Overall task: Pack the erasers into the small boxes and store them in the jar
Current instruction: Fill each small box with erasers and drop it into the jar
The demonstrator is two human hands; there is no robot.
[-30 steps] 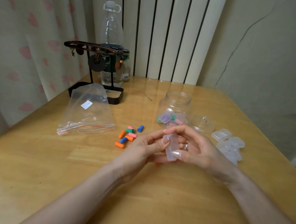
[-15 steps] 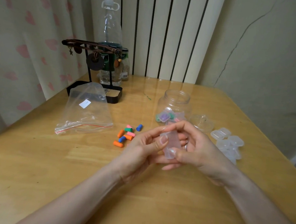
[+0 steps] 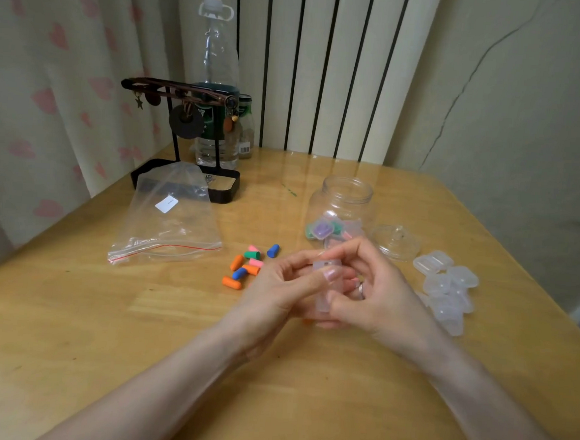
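Both hands meet over the middle of the wooden table (image 3: 136, 329), pinching one small clear plastic box (image 3: 324, 292) between them. My left hand (image 3: 276, 294) presses its thumb on the box's front; my right hand (image 3: 369, 290) wraps it from the right and above. A speck of orange shows beneath the hands. Several loose erasers (image 3: 247, 265), orange, blue, green and pink, lie just left of my hands. The clear jar (image 3: 342, 206) stands open behind them, with several filled boxes inside. A heap of empty clear boxes (image 3: 448, 289) lies to the right.
The jar's clear lid (image 3: 397, 241) rests beside the jar. An empty zip bag (image 3: 168, 221) lies at the left. Behind it stand a black jewellery stand (image 3: 186, 164) and a tall plastic bottle (image 3: 218, 94). The table ends at a curtain on the left and a wall behind.
The hands have drawn slightly closer around the box, my right fingers curling further over its top. The box stays held between both hands in the same place.
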